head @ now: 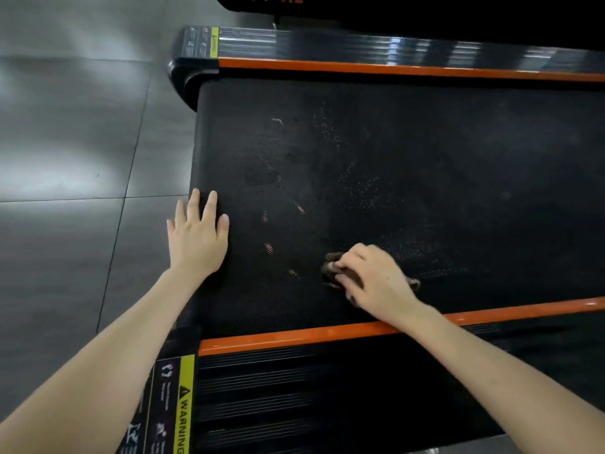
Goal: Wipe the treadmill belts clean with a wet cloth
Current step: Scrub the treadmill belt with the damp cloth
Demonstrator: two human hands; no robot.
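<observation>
Head view: a black, fine-textured rubber treadmill belt [425, 165] runs with its long axis left to right across the scene. The right hand [376, 280] is on its near part, fingers curled over a small dark-brown crumpled cloth [330, 268], bunching it and pressing it down on the belt. The cloth shows at the fingertips and again behind the heel of the hand. The left hand [196, 237] lies flat with fingers spread and straight on the belt's left end, holding nothing.

The next stroke turns on where the dirt lies. The short pale scuffs [299, 208] sit left of and beyond the cloth, between the two hands, and a band of pale speckles [330, 136] lies farther off. The wipe would likely go leftward and away, and the cloth hand is the nearer one.

Counted:
- one belt
- one cloth
- two hands
- about five scuffs
- two orange trim strips, near [294, 339] and far [360, 68]
- two black ribbed side rails [327, 388]
- one yellow warning label [185, 414]
</observation>
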